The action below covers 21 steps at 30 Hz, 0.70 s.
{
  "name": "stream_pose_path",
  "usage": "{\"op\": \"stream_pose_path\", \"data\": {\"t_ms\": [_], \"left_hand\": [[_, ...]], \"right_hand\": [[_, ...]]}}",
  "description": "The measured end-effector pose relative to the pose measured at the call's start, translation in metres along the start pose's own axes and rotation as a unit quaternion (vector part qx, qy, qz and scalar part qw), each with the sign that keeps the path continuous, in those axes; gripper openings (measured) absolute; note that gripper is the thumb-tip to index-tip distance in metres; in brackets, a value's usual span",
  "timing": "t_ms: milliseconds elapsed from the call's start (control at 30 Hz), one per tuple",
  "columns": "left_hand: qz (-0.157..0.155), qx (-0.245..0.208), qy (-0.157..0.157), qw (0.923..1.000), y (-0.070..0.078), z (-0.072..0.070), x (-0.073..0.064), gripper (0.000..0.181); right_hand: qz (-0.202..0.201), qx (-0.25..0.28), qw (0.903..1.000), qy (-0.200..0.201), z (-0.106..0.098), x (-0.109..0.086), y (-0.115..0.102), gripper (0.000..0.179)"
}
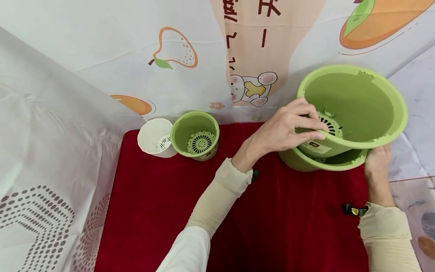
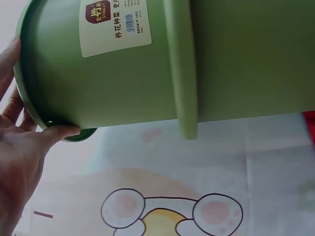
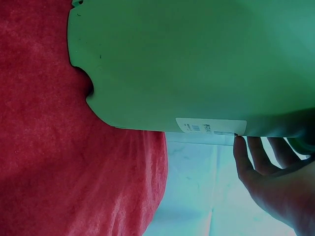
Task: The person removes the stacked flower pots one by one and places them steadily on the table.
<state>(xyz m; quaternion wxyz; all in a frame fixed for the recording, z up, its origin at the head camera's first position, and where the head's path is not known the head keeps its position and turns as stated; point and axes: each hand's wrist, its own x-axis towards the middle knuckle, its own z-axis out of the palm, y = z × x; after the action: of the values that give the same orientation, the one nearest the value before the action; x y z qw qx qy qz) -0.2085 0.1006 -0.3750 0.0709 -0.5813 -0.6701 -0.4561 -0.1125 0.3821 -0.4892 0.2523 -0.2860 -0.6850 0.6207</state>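
Note:
Two large green flower pots are at the right in the head view, the upper pot (image 1: 353,90) sitting tilted partly inside the lower pot (image 1: 295,160). My left hand (image 1: 292,124) pinches the upper pot's rim, fingers inside and thumb outside; the left wrist view shows this hand (image 2: 22,142) at the rim beside the labelled wall. Low on the right, my right hand (image 1: 378,162) holds the lower pot near its rim, partly hidden by the upper one. In the right wrist view its fingers (image 3: 241,152) touch the wall by a white label (image 3: 211,126).
A smaller green pot (image 1: 195,134) and a white pot (image 1: 151,132) stand side by side at the back left. Red cloth (image 1: 153,211) covers the table. Printed white sheets (image 1: 190,83) hang behind and at the left.

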Motion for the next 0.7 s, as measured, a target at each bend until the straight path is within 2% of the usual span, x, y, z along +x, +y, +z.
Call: {"op": "stream_pose_path", "data": {"t_ms": [100,200,300,500,533,600,700], "left_hand": [[-0.004,0.006,0.004,1.0,0.005,-0.003,0.0,0.016],[-0.003,0.01,0.008,0.9999,0.01,-0.006,-0.001,0.015],[0.006,0.009,0.017,0.9998,0.014,-0.008,-0.001,0.014],[0.036,0.003,0.039,0.9986,0.018,-0.014,0.003,0.014],[0.04,0.004,0.041,0.9984,0.019,-0.015,0.003,0.014],[0.042,0.002,0.046,0.998,0.019,-0.017,0.004,0.014],[0.042,-0.002,0.049,0.9979,0.021,-0.02,0.005,0.014]], "right_hand": [[-0.014,-0.046,0.9988,-0.003,-0.001,-0.002,0.003,0.036],[-0.01,-0.06,0.9982,0.002,-0.001,-0.004,0.005,0.036],[-0.002,-0.045,0.9989,0.008,-0.001,-0.005,0.006,0.039],[-0.009,-0.068,0.9976,0.009,0.002,-0.004,0.004,0.035],[-0.02,-0.069,0.9974,0.007,0.002,-0.003,0.006,0.035],[-0.042,-0.115,0.9925,-0.001,-0.002,0.002,0.012,0.034],[-0.1,-0.151,0.9834,-0.013,-0.01,0.015,0.036,0.036]]}}
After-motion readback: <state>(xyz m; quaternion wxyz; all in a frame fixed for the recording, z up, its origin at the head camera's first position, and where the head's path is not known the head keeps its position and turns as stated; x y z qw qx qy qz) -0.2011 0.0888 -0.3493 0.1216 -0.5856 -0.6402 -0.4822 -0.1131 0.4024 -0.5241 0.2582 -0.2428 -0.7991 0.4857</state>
